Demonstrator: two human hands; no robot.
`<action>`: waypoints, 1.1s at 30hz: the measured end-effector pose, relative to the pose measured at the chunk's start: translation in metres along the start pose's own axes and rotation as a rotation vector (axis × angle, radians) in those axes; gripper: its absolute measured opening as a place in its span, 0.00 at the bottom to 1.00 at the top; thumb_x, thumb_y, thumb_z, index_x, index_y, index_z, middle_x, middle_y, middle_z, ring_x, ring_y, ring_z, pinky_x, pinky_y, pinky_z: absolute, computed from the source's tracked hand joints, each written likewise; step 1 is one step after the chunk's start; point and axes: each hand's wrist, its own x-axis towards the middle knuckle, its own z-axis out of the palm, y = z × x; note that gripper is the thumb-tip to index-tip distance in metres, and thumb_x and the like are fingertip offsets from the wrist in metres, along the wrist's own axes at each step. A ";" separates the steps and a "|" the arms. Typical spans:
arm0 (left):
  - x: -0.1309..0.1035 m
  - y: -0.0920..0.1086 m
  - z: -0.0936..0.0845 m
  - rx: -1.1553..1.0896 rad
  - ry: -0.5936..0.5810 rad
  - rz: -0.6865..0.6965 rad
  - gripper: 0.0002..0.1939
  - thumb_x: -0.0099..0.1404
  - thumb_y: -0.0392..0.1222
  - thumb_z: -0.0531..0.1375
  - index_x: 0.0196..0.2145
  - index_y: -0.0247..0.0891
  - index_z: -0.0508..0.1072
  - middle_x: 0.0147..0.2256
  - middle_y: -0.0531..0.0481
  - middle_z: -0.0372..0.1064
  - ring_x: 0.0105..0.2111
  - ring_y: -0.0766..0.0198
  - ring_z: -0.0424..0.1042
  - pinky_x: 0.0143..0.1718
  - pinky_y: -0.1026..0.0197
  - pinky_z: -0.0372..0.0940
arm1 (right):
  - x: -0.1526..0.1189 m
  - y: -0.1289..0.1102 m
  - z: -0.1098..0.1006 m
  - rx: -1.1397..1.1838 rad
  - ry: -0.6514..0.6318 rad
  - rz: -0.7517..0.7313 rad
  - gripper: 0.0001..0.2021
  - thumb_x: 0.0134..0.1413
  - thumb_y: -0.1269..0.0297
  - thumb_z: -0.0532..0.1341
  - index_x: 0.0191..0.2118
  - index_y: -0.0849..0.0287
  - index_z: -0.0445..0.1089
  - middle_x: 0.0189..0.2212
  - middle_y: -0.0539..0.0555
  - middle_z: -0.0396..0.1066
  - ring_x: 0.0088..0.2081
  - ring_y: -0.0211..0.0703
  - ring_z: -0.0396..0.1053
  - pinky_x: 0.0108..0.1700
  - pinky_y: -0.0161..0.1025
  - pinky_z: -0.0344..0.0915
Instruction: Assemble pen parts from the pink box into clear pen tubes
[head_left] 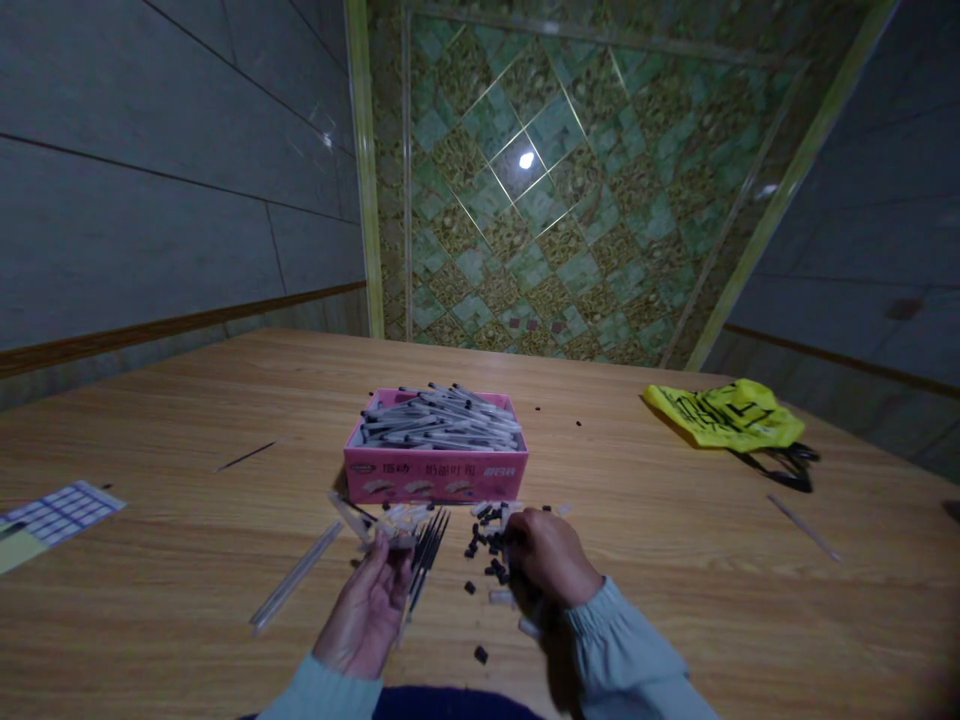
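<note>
My left hand [369, 612] is closed with its palm turned up, its thumb and fingers pinching a clear plastic pen barrel [351, 520] that slants up to the left. Just right of it lies a bundle of thin dark pen refills [429, 552]. My right hand [553, 560] reaches down to a scatter of small black pen plugs [491, 542], fingers bent together. Whatever those fingers pinch is hidden behind the knuckles. Short clear plastic pieces [501, 597] lie among the plugs. Behind both hands stands a pink box [436, 475] heaped with assembled pens [442, 420].
Another clear barrel [296, 578] lies left of my left hand. A single refill [246, 457] and a checked paper [75, 510] are farther left. On the right are a yellow bag [727, 415] with black straps and a thin tube [804, 527]. Walls surround the wooden table [225, 390].
</note>
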 end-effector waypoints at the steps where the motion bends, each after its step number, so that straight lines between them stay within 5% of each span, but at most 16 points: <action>1: 0.000 0.000 0.000 0.000 -0.004 0.000 0.08 0.63 0.26 0.52 0.35 0.31 0.70 0.25 0.50 0.75 0.23 0.69 0.75 0.19 0.73 0.70 | 0.000 0.000 0.001 -0.001 0.003 -0.004 0.13 0.47 0.70 0.55 0.37 0.52 0.73 0.35 0.53 0.75 0.37 0.44 0.70 0.32 0.34 0.54; 18: 0.001 0.004 0.000 -0.055 0.042 -0.017 0.10 0.63 0.26 0.52 0.37 0.33 0.70 0.27 0.51 0.75 0.24 0.69 0.75 0.21 0.73 0.71 | -0.001 -0.010 0.003 0.081 -0.011 -0.055 0.10 0.46 0.68 0.58 0.35 0.54 0.74 0.36 0.52 0.74 0.39 0.43 0.69 0.36 0.34 0.56; 29: -0.002 0.004 0.001 -0.037 0.020 -0.021 0.10 0.64 0.26 0.51 0.37 0.31 0.71 0.26 0.51 0.75 0.24 0.69 0.75 0.21 0.73 0.70 | -0.012 -0.039 0.011 0.171 -0.034 -0.278 0.08 0.49 0.58 0.62 0.34 0.54 0.74 0.34 0.51 0.73 0.40 0.41 0.67 0.38 0.33 0.56; 33: -0.002 0.002 0.001 0.005 0.024 0.001 0.10 0.63 0.25 0.52 0.37 0.31 0.71 0.25 0.50 0.75 0.23 0.70 0.75 0.21 0.73 0.70 | -0.015 -0.044 0.010 0.250 -0.049 -0.235 0.05 0.46 0.65 0.62 0.31 0.57 0.73 0.33 0.52 0.73 0.39 0.42 0.67 0.38 0.34 0.57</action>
